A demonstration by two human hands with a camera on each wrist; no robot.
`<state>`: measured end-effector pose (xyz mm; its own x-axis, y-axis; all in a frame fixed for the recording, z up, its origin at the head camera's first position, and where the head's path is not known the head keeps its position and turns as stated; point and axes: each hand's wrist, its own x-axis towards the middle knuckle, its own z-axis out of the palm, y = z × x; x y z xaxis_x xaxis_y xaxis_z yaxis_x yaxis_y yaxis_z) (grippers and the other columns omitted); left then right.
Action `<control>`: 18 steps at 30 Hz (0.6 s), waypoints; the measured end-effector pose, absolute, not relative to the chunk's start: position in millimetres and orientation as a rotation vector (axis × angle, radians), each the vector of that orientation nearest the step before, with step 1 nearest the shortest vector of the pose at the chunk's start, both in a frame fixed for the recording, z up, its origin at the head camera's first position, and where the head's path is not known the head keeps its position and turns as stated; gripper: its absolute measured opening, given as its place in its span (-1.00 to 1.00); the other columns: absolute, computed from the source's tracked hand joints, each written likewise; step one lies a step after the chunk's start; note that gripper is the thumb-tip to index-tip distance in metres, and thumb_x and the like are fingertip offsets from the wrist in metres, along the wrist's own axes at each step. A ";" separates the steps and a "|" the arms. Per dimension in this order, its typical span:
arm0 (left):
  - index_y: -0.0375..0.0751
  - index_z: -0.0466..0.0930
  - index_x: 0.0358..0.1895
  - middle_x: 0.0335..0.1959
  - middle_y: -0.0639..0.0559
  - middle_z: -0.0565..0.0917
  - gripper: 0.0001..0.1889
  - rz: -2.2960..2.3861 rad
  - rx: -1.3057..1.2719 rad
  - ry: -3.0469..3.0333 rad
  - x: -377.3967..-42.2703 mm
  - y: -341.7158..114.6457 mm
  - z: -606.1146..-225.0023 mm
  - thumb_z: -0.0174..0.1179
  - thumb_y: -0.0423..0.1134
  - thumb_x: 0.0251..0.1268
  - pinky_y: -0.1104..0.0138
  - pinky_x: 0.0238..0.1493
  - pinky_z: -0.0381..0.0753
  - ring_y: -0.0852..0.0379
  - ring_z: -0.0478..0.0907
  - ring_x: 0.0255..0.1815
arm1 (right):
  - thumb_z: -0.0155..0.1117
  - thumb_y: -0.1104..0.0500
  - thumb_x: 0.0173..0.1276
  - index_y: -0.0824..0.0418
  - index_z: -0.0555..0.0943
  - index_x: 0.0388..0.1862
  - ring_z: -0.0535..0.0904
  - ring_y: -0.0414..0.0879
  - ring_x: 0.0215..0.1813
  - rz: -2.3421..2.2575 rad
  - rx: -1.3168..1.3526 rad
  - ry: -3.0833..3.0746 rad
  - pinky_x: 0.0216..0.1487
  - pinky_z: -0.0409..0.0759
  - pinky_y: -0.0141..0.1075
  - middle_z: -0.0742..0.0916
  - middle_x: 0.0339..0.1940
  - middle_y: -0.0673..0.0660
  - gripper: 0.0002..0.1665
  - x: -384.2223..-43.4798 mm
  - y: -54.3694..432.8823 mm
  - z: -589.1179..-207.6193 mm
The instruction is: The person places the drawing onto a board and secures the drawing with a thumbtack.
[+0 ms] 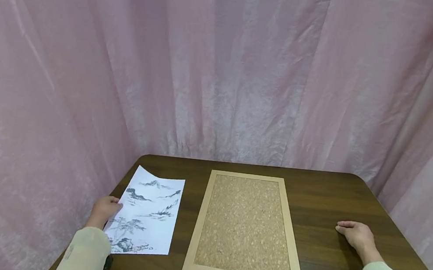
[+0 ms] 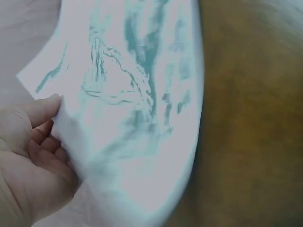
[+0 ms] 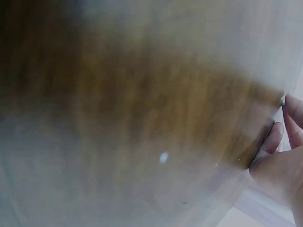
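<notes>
My left hand [image 1: 105,209] pinches the left edge of a white paper sheet [image 1: 148,216] printed with an ink landscape of mountains and trees. In the left wrist view the thumb lies on the near face of the sheet [image 2: 132,142], which bends and curls. Right of the paper, a cork board [image 1: 248,226] with a pale wooden frame lies flat on the table. Over the table's right side, my right hand [image 1: 357,236] has thumb and fingertips brought together. A tiny shiny thing [image 3: 282,100] shows at the fingertips in the right wrist view; its kind is too small to tell.
The dark brown wooden table [image 1: 329,195] has rounded far corners. Pink curtains [image 1: 254,77] hang close behind it and on both sides.
</notes>
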<state>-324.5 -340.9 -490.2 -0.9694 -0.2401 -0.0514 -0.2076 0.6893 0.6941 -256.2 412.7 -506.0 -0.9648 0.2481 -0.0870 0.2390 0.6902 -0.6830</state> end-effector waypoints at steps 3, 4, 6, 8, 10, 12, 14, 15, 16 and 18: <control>-0.67 0.43 0.15 0.09 -0.56 0.49 -0.58 -1.281 0.365 -2.760 -330.4 -340.7 -483.8 0.07 -0.30 0.45 -0.12 0.11 0.44 -0.38 0.46 0.06 | 0.19 0.02 0.46 0.43 0.61 0.12 0.22 0.56 0.28 1.171 -0.420 -2.875 0.24 0.18 0.32 0.39 0.31 0.60 -0.49 -255.3 411.9 -504.2; -0.66 0.43 0.17 0.11 -0.55 0.49 -0.57 -1.316 0.368 -2.737 -332.1 -340.0 -481.1 0.07 -0.29 0.46 -0.10 0.10 0.45 -0.37 0.47 0.06 | 0.18 0.02 0.46 0.43 0.61 0.12 0.21 0.57 0.28 1.173 -0.420 -2.876 0.24 0.18 0.32 0.39 0.31 0.61 -0.49 -255.0 411.8 -503.8; -0.63 0.41 0.21 0.10 -0.52 0.49 -0.55 -1.432 0.400 -2.667 -335.1 -337.6 -475.1 0.08 -0.27 0.47 0.00 0.02 0.50 -0.27 0.50 0.00 | 0.17 0.03 0.47 0.43 0.61 0.11 0.21 0.57 0.29 1.185 -0.424 -2.874 0.25 0.17 0.32 0.38 0.31 0.60 -0.50 -254.5 411.8 -503.2; -0.60 0.38 0.26 0.09 -0.47 0.51 -0.53 -1.553 0.437 -2.593 -337.2 -334.1 -468.5 0.09 -0.26 0.48 0.12 -0.08 0.57 -0.13 0.56 -0.10 | 0.17 0.03 0.47 0.42 0.61 0.11 0.20 0.57 0.29 1.193 -0.429 -2.872 0.25 0.16 0.33 0.38 0.32 0.61 -0.51 -254.3 411.9 -502.9; -0.58 0.37 0.29 0.03 -0.37 0.56 -0.51 -1.647 0.449 -2.531 -339.5 -331.4 -462.3 0.11 -0.25 0.48 0.25 -0.21 0.60 0.03 0.58 -0.22 | 0.18 0.04 0.47 0.42 0.62 0.10 0.21 0.56 0.29 1.194 -0.432 -2.868 0.25 0.16 0.32 0.39 0.31 0.60 -0.53 -254.5 412.1 -503.3; -0.52 0.36 0.32 -0.08 -0.19 0.60 -0.49 -1.754 0.490 -2.455 -341.3 -328.1 -457.5 0.13 -0.22 0.48 0.36 -0.34 0.59 0.20 0.56 -0.35 | 0.19 0.04 0.46 0.42 0.62 0.09 0.22 0.56 0.27 1.185 -0.425 -2.868 0.24 0.17 0.31 0.40 0.29 0.60 -0.53 -254.7 412.3 -504.1; -0.48 0.33 0.35 -0.20 -0.03 0.62 -0.47 -1.869 0.506 -2.375 -342.7 -323.8 -453.1 0.15 -0.20 0.48 0.39 -0.38 0.60 0.27 0.55 -0.41 | 0.20 0.05 0.46 0.42 0.63 0.09 0.24 0.55 0.27 1.180 -0.421 -2.869 0.24 0.18 0.31 0.42 0.29 0.59 -0.54 -254.8 412.3 -505.0; -0.46 0.33 0.36 -0.26 0.05 0.62 -0.46 -1.916 0.513 -2.338 -343.6 -321.1 -450.8 0.15 -0.19 0.48 0.40 -0.39 0.60 0.29 0.55 -0.42 | 0.20 0.05 0.46 0.42 0.63 0.09 0.24 0.55 0.27 1.179 -0.420 -2.869 0.24 0.18 0.31 0.43 0.28 0.59 -0.54 -254.9 412.4 -505.3; -0.43 0.32 0.37 -0.30 0.11 0.61 -0.46 -1.971 0.520 -2.295 -343.9 -317.4 -447.9 0.15 -0.19 0.48 0.40 -0.39 0.61 0.30 0.57 -0.43 | 0.20 0.05 0.46 0.42 0.63 0.09 0.24 0.55 0.27 1.181 -0.420 -2.870 0.24 0.18 0.32 0.43 0.28 0.59 -0.54 -254.9 412.4 -505.5; -0.40 0.31 0.38 -0.38 0.19 0.62 -0.46 -2.074 0.516 -2.208 -345.8 -309.5 -442.8 0.17 -0.19 0.47 0.40 -0.38 0.63 0.31 0.59 -0.44 | 0.20 0.04 0.47 0.42 0.63 0.09 0.24 0.55 0.27 1.179 -0.416 -2.875 0.24 0.17 0.33 0.43 0.28 0.59 -0.53 -254.9 412.6 -505.9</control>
<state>-345.8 -309.5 -442.8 -0.9413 -0.2872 -0.1772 -0.1947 0.0333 0.9803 -254.9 412.6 -505.9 -0.9647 0.2459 -0.0943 0.2413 0.6817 -0.6907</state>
